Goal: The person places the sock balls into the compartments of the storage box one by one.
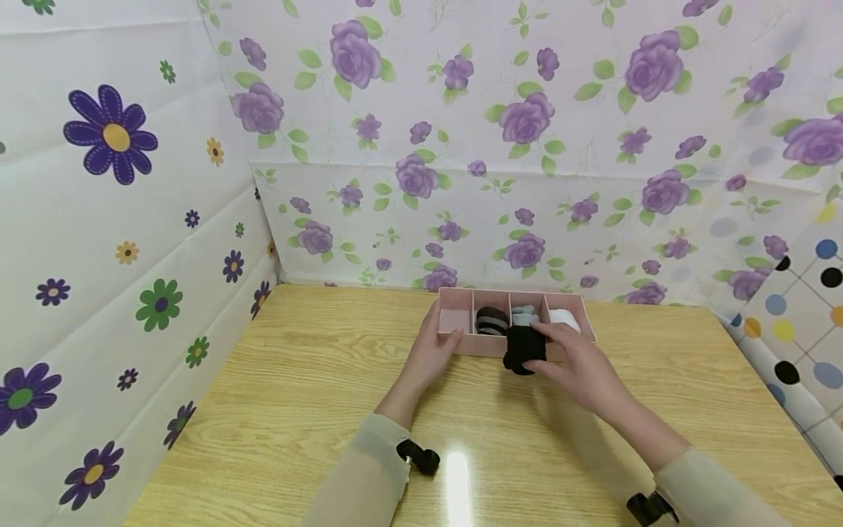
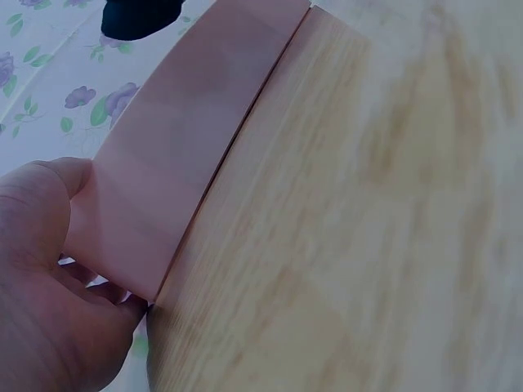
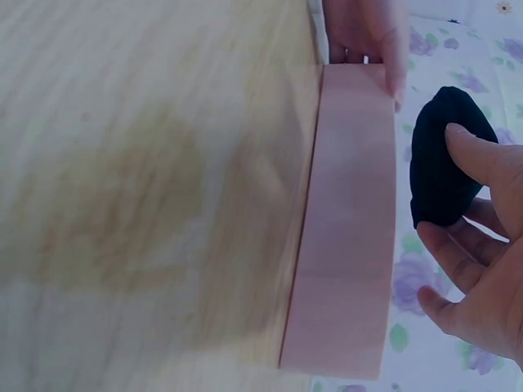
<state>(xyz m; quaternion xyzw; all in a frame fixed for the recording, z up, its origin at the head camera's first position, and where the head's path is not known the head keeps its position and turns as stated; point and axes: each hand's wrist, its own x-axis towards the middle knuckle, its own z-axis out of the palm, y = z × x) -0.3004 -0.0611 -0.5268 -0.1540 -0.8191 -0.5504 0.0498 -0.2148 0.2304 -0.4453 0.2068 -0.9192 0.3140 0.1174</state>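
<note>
A long pink divided box [image 1: 481,345] sits near the back of the table. My left hand [image 1: 431,348] holds its left end, thumb on the front wall and fingers round the end in the left wrist view. My right hand [image 1: 585,372] pinches a black rolled-up sock [image 1: 525,348] between thumb and fingers, above the box's front wall. In the compartments lie a dark brown-and-grey striped roll [image 1: 492,320], a light grey-blue roll [image 1: 525,315] partly hidden behind the black one, and a white roll [image 1: 563,318]. The leftmost compartment [image 1: 456,320] shows its bare pink floor.
The wood-grain table [image 1: 316,395] spreads in front of and beside the box. A rose-patterned cloth [image 1: 415,176] hangs behind, a daisy-patterned one [image 1: 158,241] on the left and a dotted one [image 1: 800,322] on the right. Both wrists wear black camera straps.
</note>
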